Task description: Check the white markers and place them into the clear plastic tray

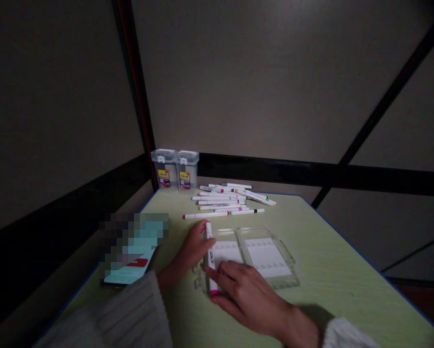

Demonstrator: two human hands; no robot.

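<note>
My left hand (192,250) curls its fingers round the upper part of a white marker (210,256) with a pink end. My right hand (246,296) pinches the same marker near its lower pink tip. The marker lies along the left edge of an open clear plastic case (282,263) with two white-lined halves, resting on the pale green table (333,285). Both wrists wear light knitted sleeves.
Several white markers with coloured caps (227,200) lie scattered behind the case. Two clear lidded boxes (175,169) with yellow labels stand at the table's far left corner. A teal card or booklet (130,256) lies at the left edge. Dark walls surround the table.
</note>
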